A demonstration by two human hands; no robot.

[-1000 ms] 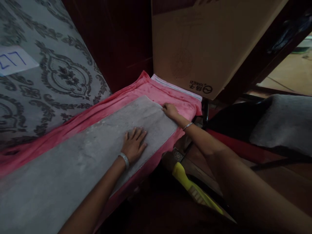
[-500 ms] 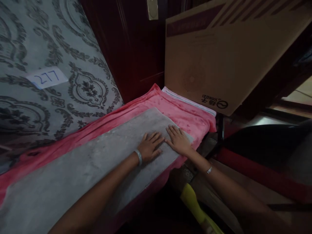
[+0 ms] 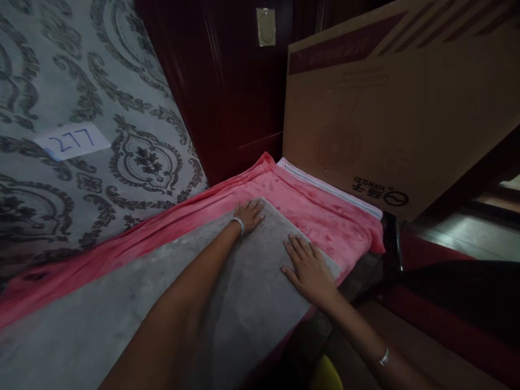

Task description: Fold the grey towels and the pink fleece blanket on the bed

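Grey cloth (image 3: 266, 276) lies flat on pink blanket (image 3: 314, 214), its end toward the box (image 3: 361, 114). Left hand (image 3: 248, 216) palm-down at the far corner, fingers slightly spread. Right hand (image 3: 312, 275) near the end edge, fingers spread, apparently touching cloth; light dim.

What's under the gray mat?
A pink cloth: it shows past the gray mat along the wall side and at the far end. The part directly beneath is covered, so I can't tell whether anything lies between them.

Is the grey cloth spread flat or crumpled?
Spread flat: the grey cloth lies smooth over the pink cloth, with straight edges. Hidden layers: cannot tell.
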